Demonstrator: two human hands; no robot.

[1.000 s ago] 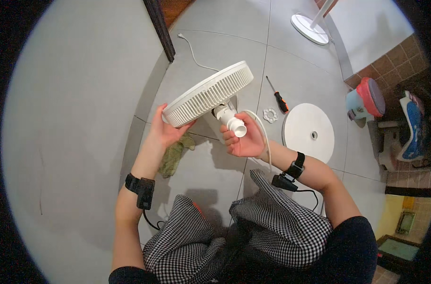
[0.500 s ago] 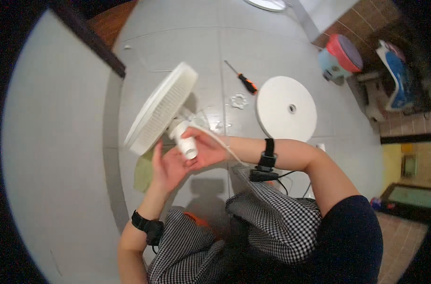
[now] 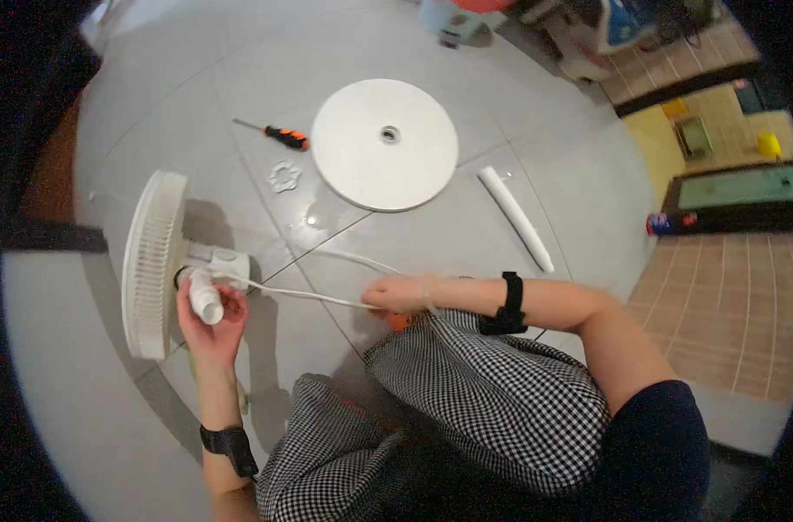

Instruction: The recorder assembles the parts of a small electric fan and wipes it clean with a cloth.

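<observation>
At the left, a white fan head (image 3: 153, 270) with a slatted grille stands on its side, its motor housing (image 3: 229, 259) toward the middle. My left hand (image 3: 212, 337) is closed round the short white neck tube (image 3: 207, 304) behind the grille, the tube's hollow end facing me. A white power cord (image 3: 309, 297) runs right from the fan head. My right hand (image 3: 401, 294) grips that cord in front of my knee, fingers closed and slightly blurred.
A round white base (image 3: 353, 165) with a centre hole lies on the tiled floor ahead. Beside it are an orange-black screwdriver (image 3: 285, 137) and a scalloped white ring (image 3: 284, 177). A white pole (image 3: 516, 219) lies to the right. A blue-and-red bucket-like object (image 3: 461, 22) stands farther off.
My view has turned right. The fan head has gone from a raised tilt to a lower, upright position at the left. My right hand has left the neck tube and now holds the cord.
</observation>
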